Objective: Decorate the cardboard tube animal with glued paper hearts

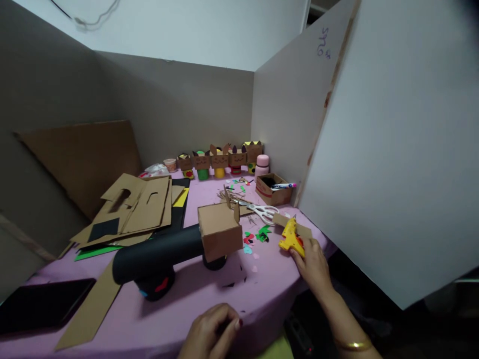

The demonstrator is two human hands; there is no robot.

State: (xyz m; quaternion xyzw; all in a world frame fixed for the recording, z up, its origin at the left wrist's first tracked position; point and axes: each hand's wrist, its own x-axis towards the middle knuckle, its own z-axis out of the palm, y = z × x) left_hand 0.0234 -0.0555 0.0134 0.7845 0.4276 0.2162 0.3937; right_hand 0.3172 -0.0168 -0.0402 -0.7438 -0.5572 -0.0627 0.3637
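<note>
My right hand is closed around the handle of a yellow glue gun at the table's right edge. The glue gun's nozzle points up and away, over a strip of cardboard. My left hand is at the front edge with its fingers curled, and nothing shows in it. Beyond it stands an animal figure with a black tube body, black legs and a cardboard box head with ears. Small red, green and blue foam scraps are scattered between the head and the glue gun.
White scissors lie behind the scraps, beside an open box with markers. Several cat-faced figures and a pink bottle line the back. Cut cardboard and a dark tablet are at left. Partitions enclose the table.
</note>
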